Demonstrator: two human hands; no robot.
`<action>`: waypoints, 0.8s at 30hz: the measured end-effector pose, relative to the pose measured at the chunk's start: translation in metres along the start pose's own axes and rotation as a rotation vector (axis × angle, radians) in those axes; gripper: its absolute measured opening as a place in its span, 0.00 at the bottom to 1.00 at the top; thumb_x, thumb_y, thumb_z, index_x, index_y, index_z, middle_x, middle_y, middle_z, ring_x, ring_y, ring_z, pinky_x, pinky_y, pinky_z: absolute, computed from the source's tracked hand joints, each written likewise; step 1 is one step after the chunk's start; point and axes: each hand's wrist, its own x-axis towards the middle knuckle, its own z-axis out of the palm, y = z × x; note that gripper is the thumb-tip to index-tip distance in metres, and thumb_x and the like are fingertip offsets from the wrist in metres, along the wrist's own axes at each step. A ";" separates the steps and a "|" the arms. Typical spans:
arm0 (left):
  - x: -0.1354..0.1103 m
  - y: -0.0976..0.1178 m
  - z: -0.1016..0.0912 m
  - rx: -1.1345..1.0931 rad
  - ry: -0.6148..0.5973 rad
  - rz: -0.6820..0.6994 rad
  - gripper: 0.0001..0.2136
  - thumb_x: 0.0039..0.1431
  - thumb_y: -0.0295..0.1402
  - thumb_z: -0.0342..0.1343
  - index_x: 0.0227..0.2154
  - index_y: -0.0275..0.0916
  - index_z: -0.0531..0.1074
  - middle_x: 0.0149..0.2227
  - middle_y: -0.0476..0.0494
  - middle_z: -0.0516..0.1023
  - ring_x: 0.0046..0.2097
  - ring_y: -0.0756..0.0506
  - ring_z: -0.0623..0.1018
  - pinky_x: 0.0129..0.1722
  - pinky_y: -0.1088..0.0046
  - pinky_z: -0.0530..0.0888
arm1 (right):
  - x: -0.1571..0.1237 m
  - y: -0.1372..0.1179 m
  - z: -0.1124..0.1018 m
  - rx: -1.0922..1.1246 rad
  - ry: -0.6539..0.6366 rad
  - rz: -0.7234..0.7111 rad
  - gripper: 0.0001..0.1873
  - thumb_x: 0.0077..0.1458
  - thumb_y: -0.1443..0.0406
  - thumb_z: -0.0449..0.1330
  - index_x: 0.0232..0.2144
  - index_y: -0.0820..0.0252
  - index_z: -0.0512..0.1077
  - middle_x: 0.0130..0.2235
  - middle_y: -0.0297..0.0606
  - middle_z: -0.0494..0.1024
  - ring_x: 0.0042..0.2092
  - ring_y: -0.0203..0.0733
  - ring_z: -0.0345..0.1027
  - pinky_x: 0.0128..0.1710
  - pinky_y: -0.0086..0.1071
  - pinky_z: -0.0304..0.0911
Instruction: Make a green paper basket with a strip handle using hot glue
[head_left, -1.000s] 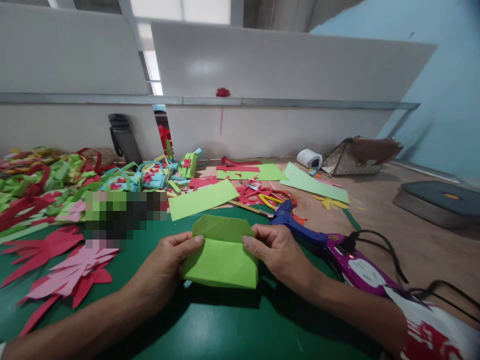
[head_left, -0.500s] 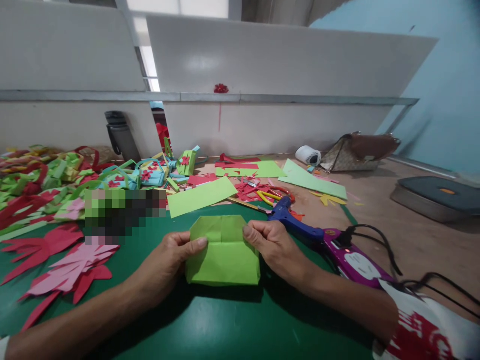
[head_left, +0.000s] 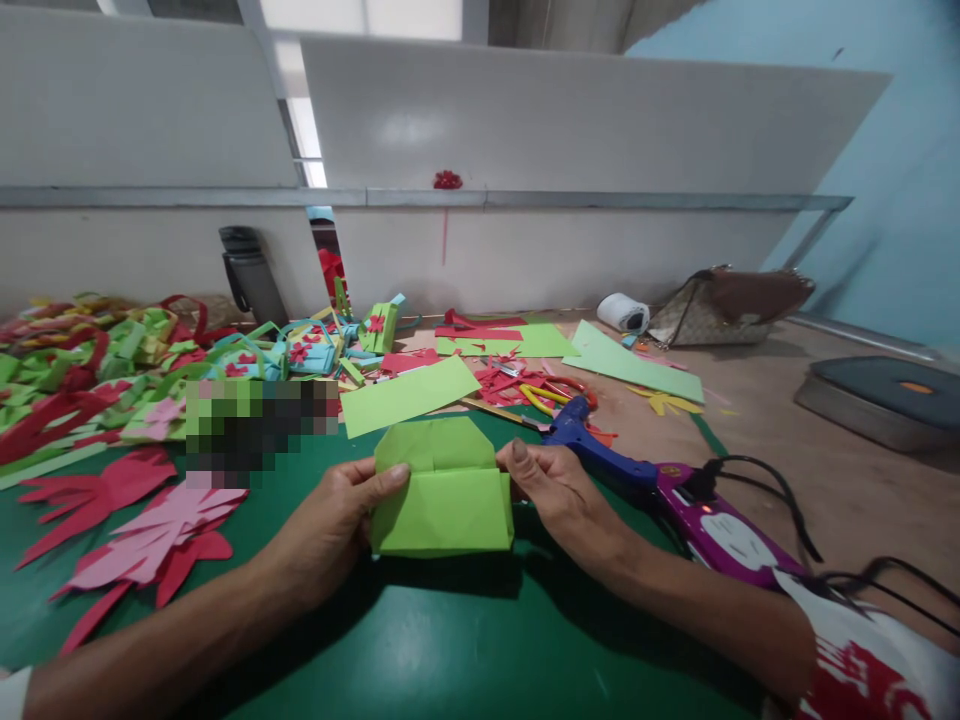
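Green folded paper [head_left: 442, 512] held over dark green work surface [head_left: 450, 640]

Left hand [head_left: 345, 515]: closed on the paper's left edge, thumb flat on the front face. Right hand [head_left: 559, 495]: at the upper right edge; fingers partly hidden, cannot tell whether pinched shut. Upper flap extends past the fold, right corner slanted. Blue glue gun [head_left: 596, 445] just beyond right hand. Pink paper cutout [head_left: 154, 535] lies to the left.
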 end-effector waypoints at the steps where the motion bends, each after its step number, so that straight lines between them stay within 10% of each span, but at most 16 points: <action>1: 0.000 0.000 0.000 -0.005 0.004 0.002 0.14 0.51 0.29 0.62 0.41 0.29 0.74 0.37 0.33 0.81 0.35 0.39 0.81 0.35 0.68 0.78 | 0.000 0.000 0.000 0.001 -0.003 -0.001 0.27 0.57 0.44 0.47 0.22 0.60 0.65 0.23 0.30 0.65 0.26 0.33 0.60 0.27 0.28 0.58; 13: 0.019 0.017 -0.017 0.150 0.187 0.111 0.11 0.54 0.28 0.59 0.40 0.29 0.73 0.33 0.36 0.82 0.32 0.43 0.81 0.32 0.71 0.77 | -0.003 -0.006 -0.002 -0.276 0.031 0.066 0.18 0.60 0.58 0.52 0.47 0.62 0.69 0.39 0.42 0.77 0.35 0.40 0.71 0.36 0.34 0.65; 24: 0.046 0.019 -0.004 0.284 0.188 0.221 0.17 0.45 0.26 0.63 0.40 0.32 0.71 0.31 0.41 0.82 0.27 0.46 0.79 0.27 0.74 0.75 | -0.012 -0.030 -0.018 -0.715 -0.108 -0.111 0.16 0.56 0.62 0.55 0.46 0.56 0.71 0.37 0.38 0.78 0.37 0.43 0.71 0.37 0.34 0.63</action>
